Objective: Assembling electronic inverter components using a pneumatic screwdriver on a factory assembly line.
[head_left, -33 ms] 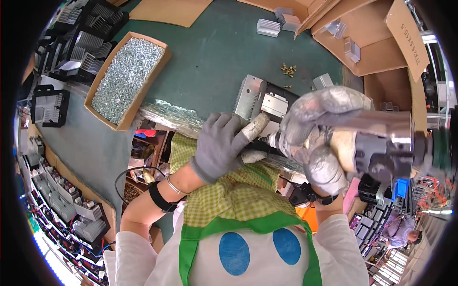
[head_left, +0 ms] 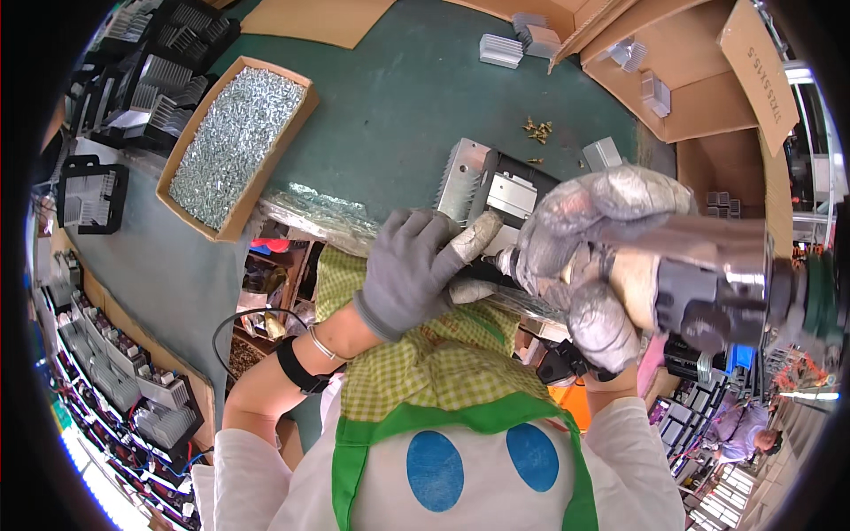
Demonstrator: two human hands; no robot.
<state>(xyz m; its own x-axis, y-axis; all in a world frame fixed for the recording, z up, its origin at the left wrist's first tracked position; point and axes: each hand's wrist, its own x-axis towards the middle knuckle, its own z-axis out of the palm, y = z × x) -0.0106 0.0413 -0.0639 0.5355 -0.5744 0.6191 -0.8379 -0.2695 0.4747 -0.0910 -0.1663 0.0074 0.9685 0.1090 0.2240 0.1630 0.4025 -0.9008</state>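
A black housing (head_left: 542, 180) with silver finned heat sinks (head_left: 466, 177) lies at the near edge of the green bench. My left hand (head_left: 409, 270), in a grey glove with taped fingertips, closes over its near left side, and the fingers partly hide it. My right hand (head_left: 580, 239), in a worn, taped glove, is wrapped round a power screwdriver (head_left: 708, 283). The tool lies almost level, its tip (head_left: 503, 261) pointing left at the near side of the housing, close to my left fingertips. The exact contact point is hidden.
A cardboard tray of silver screws (head_left: 235, 146) stands left. Brass-coloured screws (head_left: 537, 130) and a small heat sink (head_left: 602, 154) lie beyond the housing. Open cardboard boxes (head_left: 708, 102) occupy the far right. Black housings (head_left: 93, 195) are stacked left. A person (head_left: 748, 431) is in the right background.
My right hand and the screwdriver have shifted very slightly, with the wrist turned a little. The left hand and housing look unmoved.
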